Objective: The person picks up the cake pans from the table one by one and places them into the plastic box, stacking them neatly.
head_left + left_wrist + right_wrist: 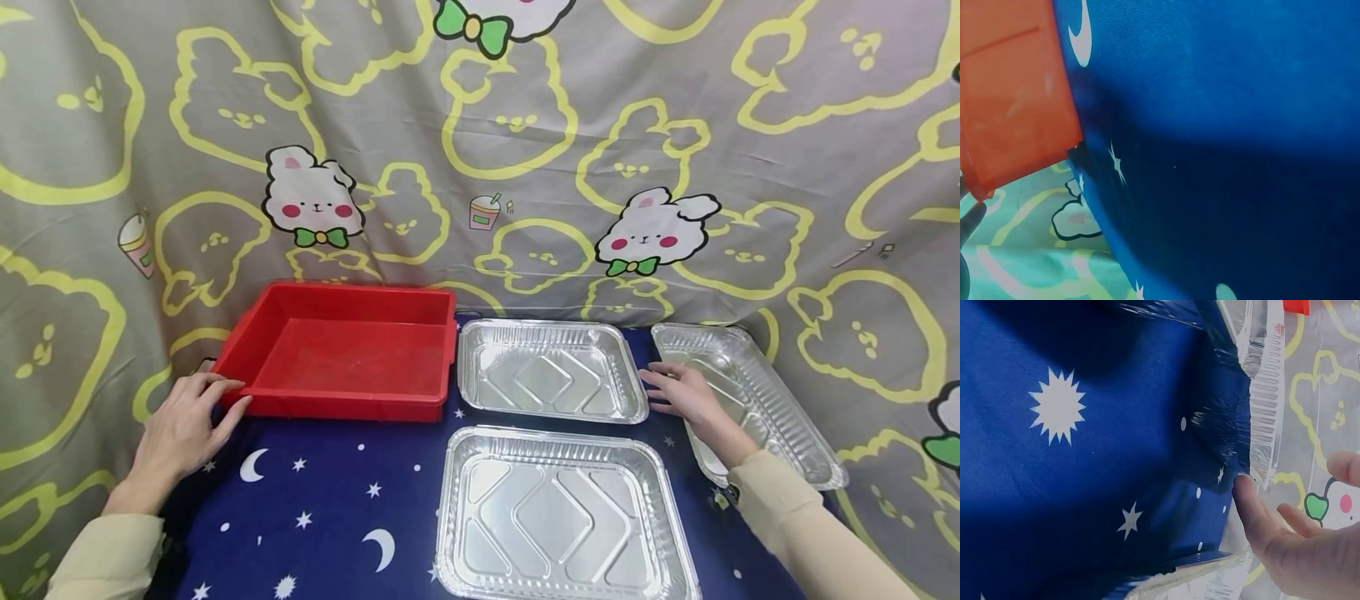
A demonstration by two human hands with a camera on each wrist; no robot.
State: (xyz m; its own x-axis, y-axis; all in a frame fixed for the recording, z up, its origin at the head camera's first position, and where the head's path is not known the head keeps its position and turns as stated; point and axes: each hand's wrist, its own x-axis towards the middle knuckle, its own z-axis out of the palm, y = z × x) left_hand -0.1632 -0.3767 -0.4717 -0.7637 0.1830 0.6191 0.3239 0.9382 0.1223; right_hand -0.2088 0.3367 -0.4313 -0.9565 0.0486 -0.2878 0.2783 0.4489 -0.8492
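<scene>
A red plastic tray (352,358) sits at the back left in the head view. At its near left corner is my left hand (180,429), fingertips touching the rim and thumb stretched along the front. The left wrist view catches only the fingertips (974,220) by that corner. My right hand (684,395) reaches between the back foil pan (542,379) and the right-hand foil pan (780,408), its fingertips right at the back pan's right edge. In the right wrist view the fingers of the right hand (1291,540) are spread and extended.
Another foil pan (558,517) lies at the front, right of centre. A dark blue cloth (330,475) with white moons and stars covers the table. A grey patterned curtain (517,208) hangs close behind the containers and along both sides.
</scene>
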